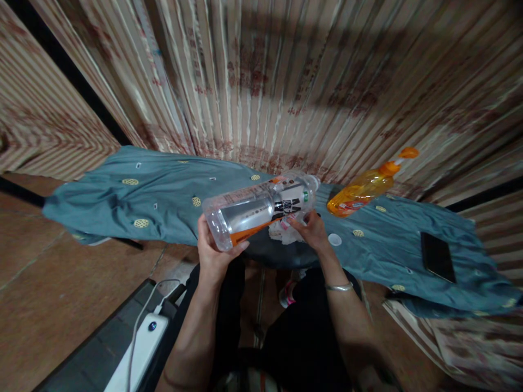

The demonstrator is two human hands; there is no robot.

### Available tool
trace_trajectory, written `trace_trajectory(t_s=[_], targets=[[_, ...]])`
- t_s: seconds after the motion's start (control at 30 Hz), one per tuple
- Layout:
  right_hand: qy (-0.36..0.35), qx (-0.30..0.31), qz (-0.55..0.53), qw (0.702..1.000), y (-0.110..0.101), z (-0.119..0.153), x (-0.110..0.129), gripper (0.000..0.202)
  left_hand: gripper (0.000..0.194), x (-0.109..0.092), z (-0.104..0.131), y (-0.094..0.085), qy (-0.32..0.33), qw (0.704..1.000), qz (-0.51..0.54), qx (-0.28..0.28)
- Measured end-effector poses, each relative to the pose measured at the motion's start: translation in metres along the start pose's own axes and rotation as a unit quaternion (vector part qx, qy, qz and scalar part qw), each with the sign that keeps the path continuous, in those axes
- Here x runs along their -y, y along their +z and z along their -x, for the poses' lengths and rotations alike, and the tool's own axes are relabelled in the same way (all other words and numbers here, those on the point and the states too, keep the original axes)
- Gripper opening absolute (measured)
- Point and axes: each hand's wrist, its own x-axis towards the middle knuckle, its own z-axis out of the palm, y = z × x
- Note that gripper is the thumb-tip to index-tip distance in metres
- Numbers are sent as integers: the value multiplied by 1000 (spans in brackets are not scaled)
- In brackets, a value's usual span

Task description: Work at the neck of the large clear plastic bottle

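A large clear plastic bottle with an orange, white and black label lies tilted between my hands, its neck toward the upper right. My left hand is closed round the bottle's base. Near the neck end, my right hand has its fingers bent against the lower side of the bottle. Crumpled pale plastic or paper shows beneath the bottle, beside my right fingers. A round white cap lies on the cloth just right of my right hand.
A teal cloth covers the narrow table. An orange pump bottle leans at the back right, and a black phone lies at the right. A white power bank with a cable is at lower left. Striped curtains hang behind.
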Motion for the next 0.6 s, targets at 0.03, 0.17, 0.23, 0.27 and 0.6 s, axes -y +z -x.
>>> trace_trajectory(t_s=[0.03, 0.17, 0.23, 0.27, 0.6], targets=[[2, -1, 3, 1000, 0, 0, 0, 58, 99, 0, 0, 0, 4, 1000, -2, 1], [-7, 4, 2, 1000, -1, 0, 0, 55, 98, -1, 0, 1, 4, 1000, 0, 2], [-12, 6, 1, 1000, -1, 1, 0, 53, 97, -2, 0, 1, -1, 1000, 1, 4], [-13, 6, 0, 1000, -1, 1, 0, 53, 98, -2, 0, 1, -3, 1000, 1, 6], [-40, 20, -38, 998, -6, 2, -2, 83, 98, -2, -1, -2, -20, 1000, -7, 4]])
